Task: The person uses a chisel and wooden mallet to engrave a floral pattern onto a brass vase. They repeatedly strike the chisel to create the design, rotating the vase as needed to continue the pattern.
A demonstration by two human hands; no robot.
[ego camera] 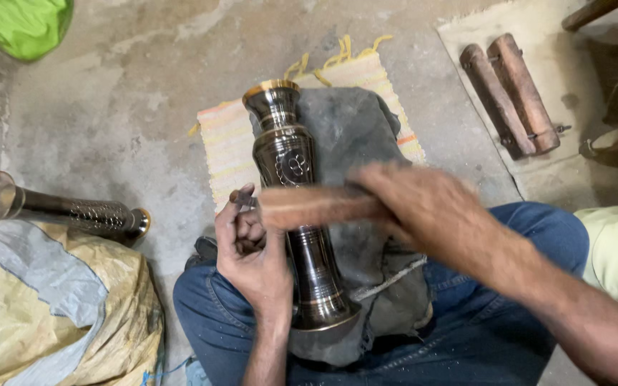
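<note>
Your bare concrete floor (109, 107), striped mat (227, 143), yellow sack (8, 314), green cloth (23, 25), wooden blocks (509, 89) on a beige mat (466, 36)

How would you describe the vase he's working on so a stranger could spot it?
On the dark cloth across the person's lap lies a tall dark metal vase with a gold rim. Unlike the other vase on the sack, it sits between both hands.

Rough grey concrete floor (109, 107), striped mat (227, 143), yellow sack (8, 314) left.

Crumpled yellow-grey sack (51, 307), lower left.
</note>
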